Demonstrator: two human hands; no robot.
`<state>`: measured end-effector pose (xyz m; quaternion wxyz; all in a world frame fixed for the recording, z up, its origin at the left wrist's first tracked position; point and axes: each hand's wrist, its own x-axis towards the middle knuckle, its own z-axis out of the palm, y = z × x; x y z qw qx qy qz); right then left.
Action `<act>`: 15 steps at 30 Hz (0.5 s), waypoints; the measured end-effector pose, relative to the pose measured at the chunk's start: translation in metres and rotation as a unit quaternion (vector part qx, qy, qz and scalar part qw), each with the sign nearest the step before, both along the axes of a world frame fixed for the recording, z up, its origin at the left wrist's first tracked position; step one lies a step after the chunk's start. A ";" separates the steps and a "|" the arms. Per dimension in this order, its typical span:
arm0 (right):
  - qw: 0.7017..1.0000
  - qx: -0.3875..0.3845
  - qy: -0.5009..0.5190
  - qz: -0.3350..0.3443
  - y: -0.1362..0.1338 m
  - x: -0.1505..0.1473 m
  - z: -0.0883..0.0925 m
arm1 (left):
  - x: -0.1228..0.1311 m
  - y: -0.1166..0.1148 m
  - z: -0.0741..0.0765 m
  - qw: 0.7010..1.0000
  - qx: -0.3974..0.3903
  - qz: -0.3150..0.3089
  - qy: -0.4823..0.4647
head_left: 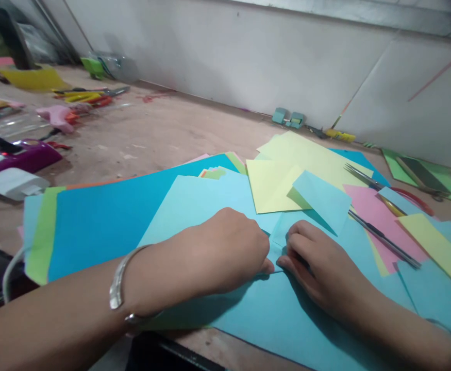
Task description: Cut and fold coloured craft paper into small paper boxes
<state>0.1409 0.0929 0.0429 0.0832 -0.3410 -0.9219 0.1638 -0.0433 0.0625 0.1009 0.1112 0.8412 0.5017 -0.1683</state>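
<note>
My left hand (225,252), with a silver bracelet (117,281) at the wrist, is closed with its thumb against the near edge of a small light blue paper piece (274,253). My right hand (318,257) is also closed, its thumb and finger pinching the other side of that piece. Part of the paper is hidden behind the fingers. Under both hands lies a large light blue sheet (271,314). Just beyond them are a folded yellow paper (273,185) and a folded light blue paper (323,198).
Dark blue sheets (101,221) are stacked at left. At right are tweezers (383,238), red-handled scissors (406,196) and pink paper (380,216). A purple power strip (32,154) with a white charger (12,183), a pink glue gun (61,116) and pliers (89,95) lie at far left.
</note>
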 end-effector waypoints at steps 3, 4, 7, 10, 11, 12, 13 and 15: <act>1.000 0.005 0.001 0.000 0.000 -0.001 0.001 | 0.001 0.001 -0.001 1.000 0.002 -0.006 0.002; 1.000 0.008 0.002 -0.001 0.000 -0.001 0.001 | 0.001 0.002 -0.002 1.000 0.002 -0.006 0.002; 1.000 0.015 0.005 0.000 0.000 -0.002 0.002 | 0.001 0.003 -0.005 1.000 0.004 -0.005 -0.002; 1.000 0.012 0.002 0.002 0.000 -0.002 0.003 | -0.001 0.004 -0.011 1.000 0.019 -0.010 -0.015; 1.000 0.008 -0.002 0.000 0.000 -0.003 0.004 | -0.002 0.004 -0.013 0.999 0.025 -0.013 -0.022; 1.000 0.003 -0.007 -0.003 0.000 -0.003 0.004 | -0.002 0.003 -0.014 0.999 0.030 -0.014 -0.027; 1.000 -0.003 -0.012 -0.007 0.001 -0.004 0.005 | -0.003 0.003 -0.015 0.999 0.033 -0.015 -0.030; 1.000 -0.012 -0.022 -0.015 0.001 -0.005 0.007 | -0.004 0.002 -0.015 0.999 0.036 -0.017 -0.035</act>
